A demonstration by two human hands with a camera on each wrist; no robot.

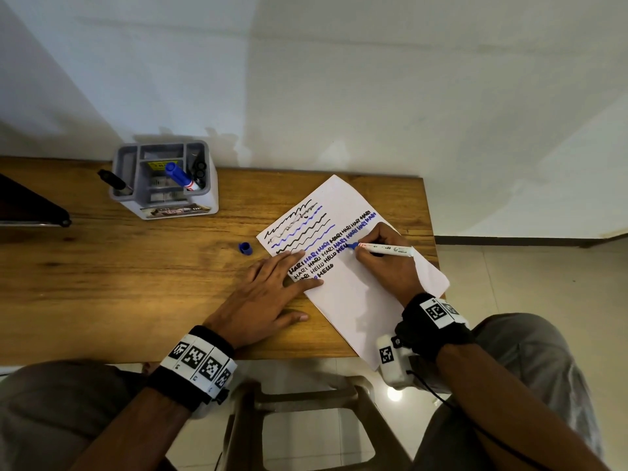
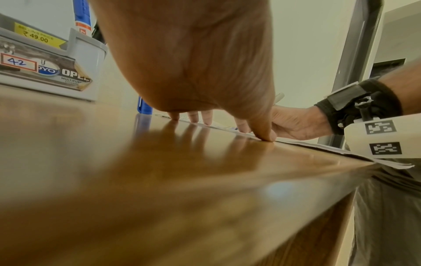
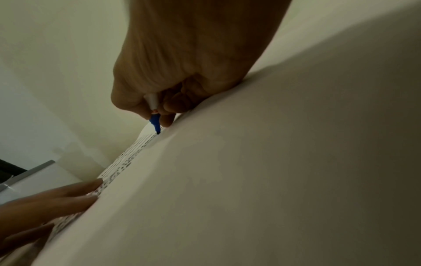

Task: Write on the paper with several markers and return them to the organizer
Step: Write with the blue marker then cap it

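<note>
A white paper (image 1: 360,311) lies tilted at the right of the wooden table (image 1: 119,283), covered with black and blue wavy lines and words. My right hand (image 1: 380,256) grips a white marker (image 1: 387,248) with a blue tip (image 3: 156,126), and the tip touches the paper at a blue word. My left hand (image 1: 268,287) lies flat with straight fingers, pressing the paper's left edge. The marker's blue cap (image 1: 245,248) stands on the table left of the paper. A grey organizer (image 1: 163,180) at the back left holds a blue-capped marker (image 1: 180,176) and black markers (image 1: 115,181).
A dark object (image 1: 30,205) juts in at the table's far left edge. The white wall runs right behind the table. The paper's near corner overhangs the front edge. A plastic stool (image 1: 306,419) stands below between my knees, on a tiled floor.
</note>
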